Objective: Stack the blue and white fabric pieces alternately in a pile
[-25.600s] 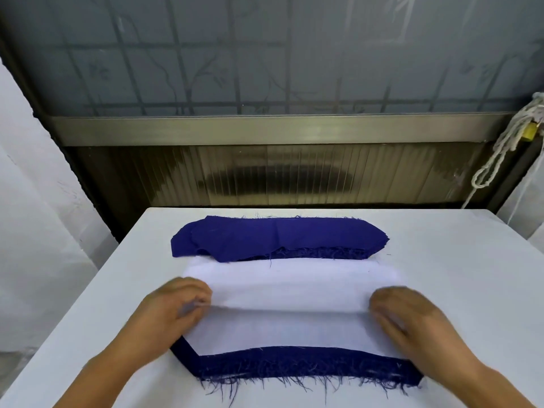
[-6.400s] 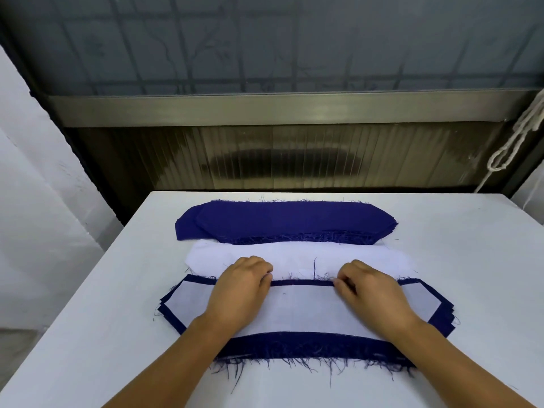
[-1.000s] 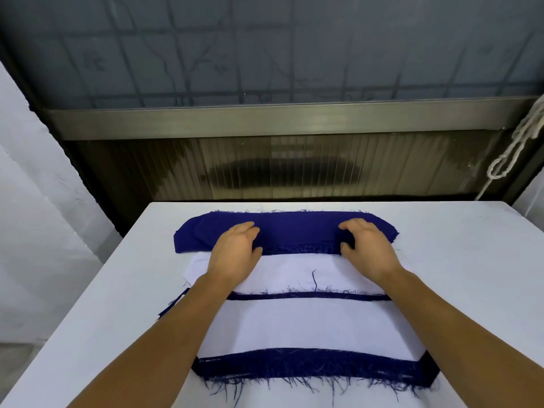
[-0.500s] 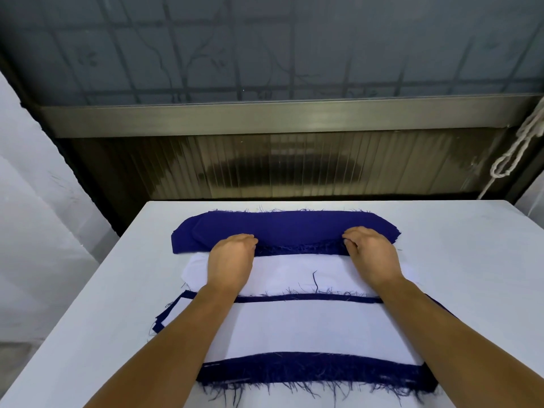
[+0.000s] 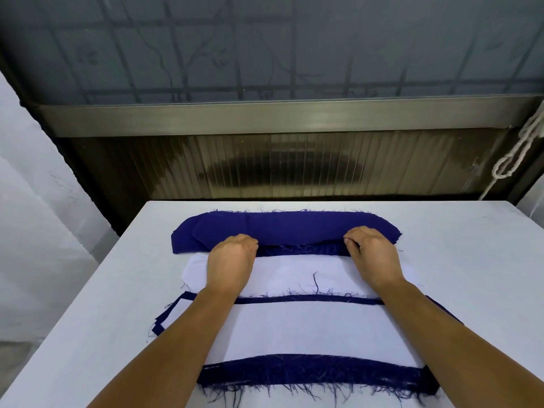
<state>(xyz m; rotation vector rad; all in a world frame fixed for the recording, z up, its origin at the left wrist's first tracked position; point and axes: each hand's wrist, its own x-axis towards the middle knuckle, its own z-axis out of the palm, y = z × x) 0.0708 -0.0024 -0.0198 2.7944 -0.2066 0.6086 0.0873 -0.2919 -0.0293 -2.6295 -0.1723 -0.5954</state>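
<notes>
Both hands are pinching the blue piece's [image 5: 282, 226] near edge.
Left hand [image 5: 231, 262] and right hand [image 5: 372, 257] should be peeling one layer only, lifting evenly.

I see a white table [image 5: 485, 260], a ribbed panel [image 5: 279, 166] behind it, and a white rope [image 5: 518, 154] hanging at far right.

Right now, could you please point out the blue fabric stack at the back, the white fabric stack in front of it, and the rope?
blue fabric stack [image 5: 282, 226]: head view, middle of its top piece.
white fabric stack [image 5: 294, 275]: head view, bare middle between the arms.
rope [image 5: 513, 156]: head view, hanging loop at right.
</notes>
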